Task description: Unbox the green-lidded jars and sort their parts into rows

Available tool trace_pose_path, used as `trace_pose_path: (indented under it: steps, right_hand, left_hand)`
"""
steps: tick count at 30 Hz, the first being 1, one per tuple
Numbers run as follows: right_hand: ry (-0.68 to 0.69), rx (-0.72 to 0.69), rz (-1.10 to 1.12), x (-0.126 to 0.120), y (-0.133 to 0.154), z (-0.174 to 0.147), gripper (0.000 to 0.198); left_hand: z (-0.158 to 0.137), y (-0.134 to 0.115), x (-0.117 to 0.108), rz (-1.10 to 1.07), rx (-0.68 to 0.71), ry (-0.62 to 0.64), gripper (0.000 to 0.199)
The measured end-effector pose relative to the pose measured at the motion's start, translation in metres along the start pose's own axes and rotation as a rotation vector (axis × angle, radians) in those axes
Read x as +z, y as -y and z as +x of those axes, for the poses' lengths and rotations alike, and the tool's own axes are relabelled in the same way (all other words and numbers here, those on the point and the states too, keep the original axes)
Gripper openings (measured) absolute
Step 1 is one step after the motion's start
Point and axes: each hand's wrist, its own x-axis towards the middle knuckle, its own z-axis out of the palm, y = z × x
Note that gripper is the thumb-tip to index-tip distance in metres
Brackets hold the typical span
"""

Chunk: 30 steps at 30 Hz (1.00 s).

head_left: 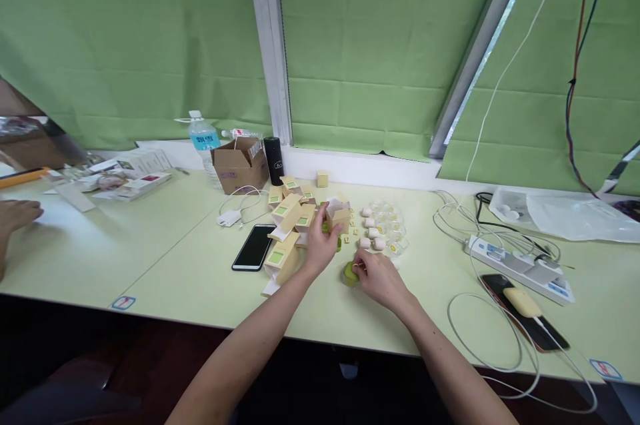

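Note:
My left hand [323,238] is wrapped round a small tan paper box [339,218] whose top flaps stand up, held just above the table. Closer to the front edge, my right hand [379,276] has its fingers pinched at a small rounded green piece [350,272]; its exact kind I cannot make out. Left of my left hand lie several tan boxes with green labels [283,257], some with white flaps out. Behind my right hand are several small white rounded pieces [373,233] and clear plastic pieces with yellow centres [393,218]. Tiny yellow pieces [355,232] lie beside the held box.
A black phone [253,247] lies left of the boxes. Behind stand a brown carton [240,165], a black cylinder [273,160] and a water bottle [204,142]. Cables, a power strip [520,268] and another phone [543,332] occupy the right. Another person's hand [20,214] rests far left.

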Motion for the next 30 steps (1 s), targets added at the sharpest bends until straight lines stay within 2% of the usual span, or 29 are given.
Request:
trace_pose_path:
  steps: [4,7,9,11,14,17,19,21,26,30]
  right_hand:
    - [-0.044,-0.027,0.185,-0.008,-0.008,0.001,0.008]
    - [-0.211,-0.033,0.427,-0.019,-0.015,0.013,0.006]
    - [-0.359,-0.024,0.568,-0.024,-0.018,0.028,0.014]
    - [-0.408,-0.017,0.700,-0.021,-0.017,0.044,0.035]
    - [-0.308,-0.029,1.009,-0.006,-0.011,0.062,0.058]
    - [-0.183,-0.088,1.319,0.011,-0.003,0.068,0.061]
    - [-0.150,-0.110,1.447,0.018,0.000,0.068,0.060]
    - [-0.165,-0.095,1.535,0.019,-0.002,0.067,0.058]
    - [-0.201,-0.039,1.700,0.015,-0.016,0.067,0.048]
    - [-0.149,-0.056,1.697,0.013,-0.017,0.065,0.050]
  left_hand:
    - [0.003,-0.004,0.001,-0.116,-0.019,0.050,0.069]
    - [0.006,-0.009,0.003,-0.229,-0.056,0.100,0.071]
    - [0.006,-0.012,0.004,-0.279,-0.089,0.130,0.071]
    - [0.006,-0.014,0.005,-0.287,-0.103,0.137,0.069]
    - [0.002,-0.016,0.005,-0.187,-0.056,0.039,0.069]
    - [-0.003,-0.017,0.004,0.031,0.057,-0.080,0.070]
    - [-0.006,-0.017,0.003,0.154,0.136,-0.112,0.067]
    - [-0.008,-0.016,0.002,0.209,0.200,-0.095,0.065]
    - [-0.010,-0.016,0.003,0.199,0.300,0.070,0.065]
    - [-0.011,-0.022,0.004,0.303,0.385,0.067,0.056]
